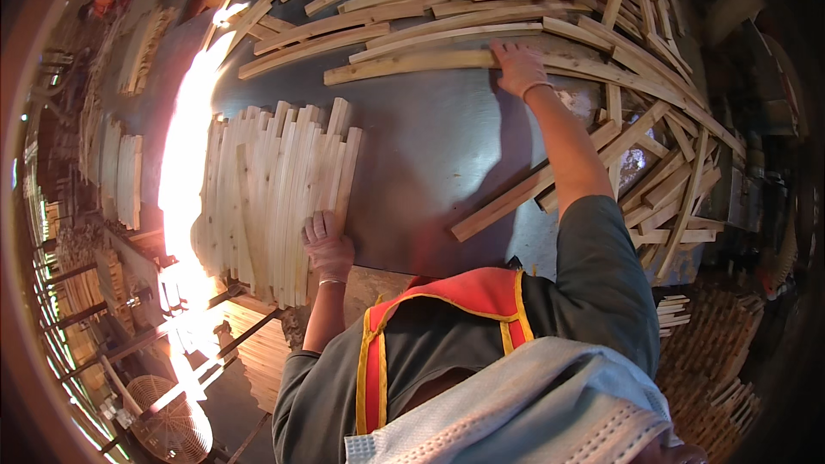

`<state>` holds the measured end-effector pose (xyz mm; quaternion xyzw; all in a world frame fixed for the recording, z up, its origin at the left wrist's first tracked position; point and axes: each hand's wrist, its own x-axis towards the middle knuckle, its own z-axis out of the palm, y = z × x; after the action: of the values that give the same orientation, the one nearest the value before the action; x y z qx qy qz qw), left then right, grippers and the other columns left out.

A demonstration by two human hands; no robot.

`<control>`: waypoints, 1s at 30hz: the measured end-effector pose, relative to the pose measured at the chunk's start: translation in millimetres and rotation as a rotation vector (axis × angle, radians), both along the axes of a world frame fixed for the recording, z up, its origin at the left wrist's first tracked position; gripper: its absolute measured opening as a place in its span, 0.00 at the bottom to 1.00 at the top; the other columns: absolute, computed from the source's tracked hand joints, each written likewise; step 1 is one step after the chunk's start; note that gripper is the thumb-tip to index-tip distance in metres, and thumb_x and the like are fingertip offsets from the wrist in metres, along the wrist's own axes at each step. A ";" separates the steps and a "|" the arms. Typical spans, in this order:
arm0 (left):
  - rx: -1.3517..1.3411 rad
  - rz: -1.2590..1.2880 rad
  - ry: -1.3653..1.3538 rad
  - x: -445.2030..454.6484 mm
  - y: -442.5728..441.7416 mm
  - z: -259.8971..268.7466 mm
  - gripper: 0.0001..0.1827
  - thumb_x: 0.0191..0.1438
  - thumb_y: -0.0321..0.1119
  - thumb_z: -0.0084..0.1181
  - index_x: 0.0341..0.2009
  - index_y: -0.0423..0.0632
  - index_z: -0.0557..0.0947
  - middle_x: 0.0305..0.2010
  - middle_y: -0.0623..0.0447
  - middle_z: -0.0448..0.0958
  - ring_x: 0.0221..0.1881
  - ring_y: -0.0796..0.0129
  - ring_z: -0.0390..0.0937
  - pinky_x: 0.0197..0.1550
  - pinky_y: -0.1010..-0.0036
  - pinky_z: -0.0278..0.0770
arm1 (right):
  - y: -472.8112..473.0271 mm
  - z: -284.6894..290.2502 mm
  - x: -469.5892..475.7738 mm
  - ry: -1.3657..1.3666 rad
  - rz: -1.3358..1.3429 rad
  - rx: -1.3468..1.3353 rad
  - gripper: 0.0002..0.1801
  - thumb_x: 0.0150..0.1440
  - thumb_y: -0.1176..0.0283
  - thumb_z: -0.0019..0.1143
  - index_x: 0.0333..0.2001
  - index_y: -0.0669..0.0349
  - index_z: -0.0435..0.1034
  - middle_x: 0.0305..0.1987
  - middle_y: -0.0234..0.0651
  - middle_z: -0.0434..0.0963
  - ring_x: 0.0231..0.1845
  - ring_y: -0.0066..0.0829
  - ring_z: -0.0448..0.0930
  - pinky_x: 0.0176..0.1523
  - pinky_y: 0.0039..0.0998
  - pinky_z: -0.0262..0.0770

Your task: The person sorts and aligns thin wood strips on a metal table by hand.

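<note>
My left hand (pixel 329 248), in a thin pale glove, lies over the near ends of the rightmost strips in a side-by-side row of wooden strips (pixel 277 161). Its fingers point away from me, and the hand hides whether they grip. Farther off to the right, my gloved right hand (pixel 521 69) reaches out with its fingers curled over a long wooden strip (pixel 412 66). That strip lies crosswise at the front of a loose heap of wooden strips (pixel 451 6). Both hands are over a smooth metal tabletop (pixel 419 142).
One wooden strip (pixel 499 203) slants toward me from the jumbled pile (pixel 670 187) on the right. A pedestal-type fan with a wire guard (pixel 169 415) stands at lower left. Stacked wood (pixel 258 348) lies below the table's left end. Glaring light washes out the left side.
</note>
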<state>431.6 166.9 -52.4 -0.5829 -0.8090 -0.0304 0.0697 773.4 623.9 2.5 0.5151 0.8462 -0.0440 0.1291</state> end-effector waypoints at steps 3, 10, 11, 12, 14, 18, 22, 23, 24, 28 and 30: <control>-0.006 -0.003 -0.018 -0.8 -3.2 -0.7 0.35 0.44 0.30 0.59 0.62 0.47 0.73 0.64 0.44 0.70 0.67 0.43 0.67 0.71 0.46 0.65 | -17.3 -12.9 -33.0 0.020 0.131 -0.158 0.26 0.56 0.52 0.69 0.54 0.54 0.79 0.52 0.40 0.87 0.55 0.44 0.86 0.59 0.46 0.81; 0.026 0.006 -0.061 -3.0 -13.0 3.0 0.35 0.45 0.34 0.60 0.62 0.48 0.74 0.65 0.46 0.69 0.68 0.45 0.66 0.72 0.47 0.63 | -226.9 -74.6 -41.4 1.118 -0.172 -1.265 0.26 0.60 0.54 0.69 0.53 0.63 0.80 0.36 0.35 0.85 0.37 0.25 0.84 0.42 0.33 0.81; 0.010 -0.009 -0.067 -3.6 -14.1 5.0 0.35 0.46 0.35 0.61 0.63 0.49 0.74 0.65 0.46 0.69 0.69 0.45 0.65 0.73 0.47 0.62 | -263.6 -73.0 -41.5 1.101 -0.194 -1.238 0.22 0.63 0.59 0.66 0.54 0.61 0.80 0.35 0.30 0.83 0.35 0.21 0.81 0.40 0.30 0.80; -0.001 -0.031 -0.074 -3.7 -11.0 8.0 0.35 0.47 0.37 0.61 0.63 0.49 0.74 0.65 0.47 0.69 0.69 0.45 0.65 0.73 0.47 0.62 | -304.6 -96.7 -45.4 1.070 -0.235 -1.112 0.21 0.64 0.55 0.64 0.53 0.60 0.82 0.37 0.38 0.85 0.37 0.32 0.85 0.44 0.37 0.82; -0.021 0.000 -0.113 -8.4 -10.0 9.6 0.35 0.49 0.39 0.62 0.64 0.50 0.74 0.67 0.47 0.69 0.71 0.46 0.64 0.73 0.47 0.62 | -369.8 -83.1 -65.9 0.859 0.132 -0.880 0.22 0.65 0.54 0.58 0.51 0.59 0.82 0.41 0.49 0.85 0.43 0.46 0.86 0.51 0.45 0.81; -0.062 -0.042 -0.208 18.2 2.1 22.4 0.37 0.53 0.44 0.63 0.68 0.50 0.73 0.70 0.47 0.68 0.72 0.46 0.63 0.74 0.46 0.60 | -451.9 -93.8 -129.0 0.614 0.369 -0.910 0.26 0.61 0.54 0.58 0.58 0.57 0.76 0.45 0.54 0.85 0.47 0.56 0.85 0.54 0.49 0.79; -0.240 -0.131 -0.004 24.5 -3.4 19.1 0.38 0.56 0.45 0.61 0.70 0.51 0.70 0.72 0.47 0.67 0.73 0.48 0.64 0.73 0.47 0.62 | -432.9 -21.7 -146.2 0.363 0.541 -0.951 0.30 0.59 0.56 0.59 0.64 0.55 0.72 0.44 0.51 0.86 0.45 0.54 0.86 0.51 0.48 0.80; -0.223 -0.092 -0.035 18.2 -9.7 12.7 0.39 0.56 0.45 0.61 0.72 0.50 0.68 0.73 0.47 0.67 0.73 0.48 0.64 0.73 0.48 0.63 | -412.0 -31.3 -134.3 0.545 0.453 -0.923 0.31 0.59 0.56 0.59 0.65 0.55 0.71 0.45 0.50 0.86 0.46 0.54 0.86 0.51 0.49 0.80; -0.207 -0.051 -0.066 3.8 -17.7 -0.4 0.41 0.56 0.45 0.60 0.73 0.49 0.66 0.74 0.47 0.66 0.74 0.47 0.64 0.72 0.49 0.64 | -386.6 -43.9 -114.3 0.724 0.362 -0.889 0.32 0.59 0.57 0.59 0.65 0.54 0.71 0.46 0.49 0.86 0.46 0.55 0.86 0.52 0.49 0.81; -0.265 -0.036 -0.094 -3.8 -22.7 5.3 0.41 0.56 0.43 0.60 0.73 0.49 0.67 0.75 0.46 0.66 0.73 0.46 0.64 0.72 0.50 0.66 | -250.1 -7.3 17.1 0.444 0.319 -0.124 0.23 0.52 0.68 0.66 0.52 0.56 0.74 0.47 0.46 0.84 0.50 0.57 0.83 0.54 0.49 0.80; -0.286 -0.041 -0.064 6.5 -11.6 11.0 0.39 0.57 0.45 0.60 0.72 0.49 0.69 0.74 0.46 0.66 0.73 0.47 0.64 0.72 0.49 0.65 | -208.1 10.9 83.5 0.051 0.085 -0.177 0.28 0.50 0.59 0.76 0.55 0.51 0.77 0.52 0.37 0.85 0.57 0.49 0.83 0.61 0.48 0.77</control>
<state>438.1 155.3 -41.5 -0.6019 -0.7949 0.0652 -0.0402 856.9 415.8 13.4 0.4641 0.8631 -0.1260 0.1543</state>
